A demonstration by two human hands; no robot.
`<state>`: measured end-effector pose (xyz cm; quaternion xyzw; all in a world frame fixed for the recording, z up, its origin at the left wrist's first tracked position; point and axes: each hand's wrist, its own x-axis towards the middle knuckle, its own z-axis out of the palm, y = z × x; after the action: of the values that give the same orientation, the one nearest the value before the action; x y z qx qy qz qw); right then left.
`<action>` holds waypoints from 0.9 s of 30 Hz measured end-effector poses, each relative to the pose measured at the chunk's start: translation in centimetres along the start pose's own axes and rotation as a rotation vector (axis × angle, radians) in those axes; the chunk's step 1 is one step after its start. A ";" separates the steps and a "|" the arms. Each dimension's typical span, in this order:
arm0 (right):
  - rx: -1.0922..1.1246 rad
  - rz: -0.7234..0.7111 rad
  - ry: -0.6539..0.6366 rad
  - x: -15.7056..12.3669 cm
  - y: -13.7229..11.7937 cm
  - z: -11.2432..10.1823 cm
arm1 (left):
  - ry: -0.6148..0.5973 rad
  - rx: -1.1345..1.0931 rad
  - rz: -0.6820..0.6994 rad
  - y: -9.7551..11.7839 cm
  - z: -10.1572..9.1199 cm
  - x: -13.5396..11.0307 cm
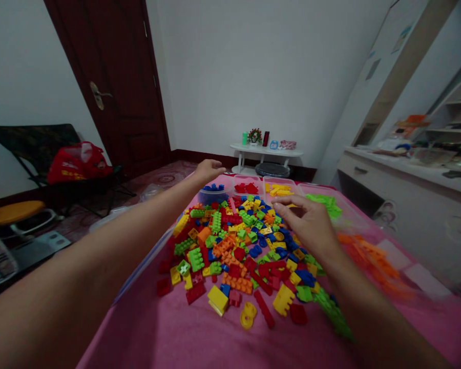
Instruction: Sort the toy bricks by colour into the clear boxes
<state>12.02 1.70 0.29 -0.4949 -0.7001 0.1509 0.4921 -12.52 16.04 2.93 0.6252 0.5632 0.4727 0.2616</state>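
My left hand (209, 170) reaches out at the far edge of the pink-covered worktop (203, 338), showing just beyond the tub (214, 198) of blue bricks. Its fingers are loosely bent; I can't tell whether they have hold of anything. My right hand (309, 215) hangs over the right side of the brick pile (234, 246), near the box (281, 180) of yellow bricks, fingers half curled and thumb close beneath them. Whether a small brick sits in that grip I can't make out.

The pile spreads across the middle of the worktop, red, yellow, green, blue and orange mixed together. The box (248, 178) of red bricks stands between the blue and yellow lots; green bricks (328, 205) and orange bricks (376, 261) lie sorted to my right.

As for writing, the red bag (79, 163) on the folding chair (26, 148) carries pale and yellow print, too blurred for me to read. The stickers (401, 38) on the tall cabinet (380, 72) are no clearer, and I can read no brand.
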 end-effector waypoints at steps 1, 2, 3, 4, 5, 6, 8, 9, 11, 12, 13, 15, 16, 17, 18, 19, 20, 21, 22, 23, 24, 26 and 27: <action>-0.027 -0.001 -0.026 0.0 0.3 0.1 | -0.048 0.103 0.087 -0.1 0.5 -0.9; -0.063 -0.005 -0.056 0.1 0.6 0.2 | -0.116 0.198 0.165 -0.2 1.0 -2.1; -0.102 -0.011 -0.087 0.0 0.9 0.4 | -0.207 0.271 0.225 -0.3 1.5 -3.3; -0.140 -0.020 -0.121 0.0 1.0 0.5 | -0.314 0.338 0.270 -0.3 2.0 -4.6; -0.174 -0.033 -0.167 -0.1 1.1 0.7 | -0.408 0.411 0.307 -0.4 2.4 -5.9; -0.203 -0.045 -0.225 -0.2 1.1 0.8 | -0.475 0.492 0.347 -0.5 2.7 -7.1; -0.252 -0.047 -0.395 -0.7 0.9 1.0 | -0.454 0.590 0.404 -0.7 3.2 -9.1; -0.286 -0.024 -0.505 -1.0 0.6 1.1 | -0.416 0.610 0.418 -0.8 3.3 -9.9; -0.392 0.044 -0.709 -1.7 -0.1 1.0 | -0.346 0.611 0.412 -0.8 3.5 -10.9; -0.462 0.068 -0.781 -2.0 -0.5 1.0 | -0.334 0.609 0.397 -0.7 3.6 -11.2; -0.540 0.078 -0.833 -2.3 -0.8 1.0 | -0.335 0.616 0.376 -0.5 3.6 -11.4; -0.681 0.067 -0.877 -2.7 -1.3 1.1 | -0.364 0.668 0.331 -0.1 3.7 -11.5; -0.726 0.055 -0.885 -2.8 -1.4 1.1 | -0.381 0.711 0.313 0.2 3.6 -11.5; -0.751 0.049 -0.892 -2.8 -1.4 1.1 | -0.390 0.756 0.304 0.5 3.6 -11.4; -0.755 0.047 -0.897 -2.7 -1.3 1.1 | -0.390 0.793 0.305 0.7 3.6 -11.4; -0.743 0.049 -0.892 -2.6 -1.0 1.1 | -0.386 0.809 0.317 1.0 3.5 -11.3; -0.720 0.053 -0.871 -2.4 -0.8 1.1 | -0.377 0.797 0.337 1.2 3.5 -11.2; -0.688 0.056 -0.837 -2.2 -0.5 1.1 | -0.367 0.755 0.357 1.4 3.5 -11.1; -0.649 0.059 -0.791 -2.0 -0.2 1.1 | -0.356 0.683 0.369 1.6 3.5 -11.0; -0.603 0.058 -0.735 -1.8 0.0 1.2 | -0.342 0.584 0.362 1.9 3.5 -10.9; -0.554 0.055 -0.684 -1.8 0.2 1.3 | -0.332 0.463 0.332 2.2 3.6 -10.9; -0.453 0.034 -0.638 -2.1 0.2 1.8 | -0.325 0.177 0.206 2.6 3.9 -10.9; -0.411 0.014 -0.643 -2.4 0.2 2.2 | -0.333 0.031 0.125 2.7 4.1 -10.9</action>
<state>10.30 0.40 -2.15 -0.5155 -0.8309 0.1584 0.1370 -6.74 5.85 0.33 0.7325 0.4795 0.3693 0.3117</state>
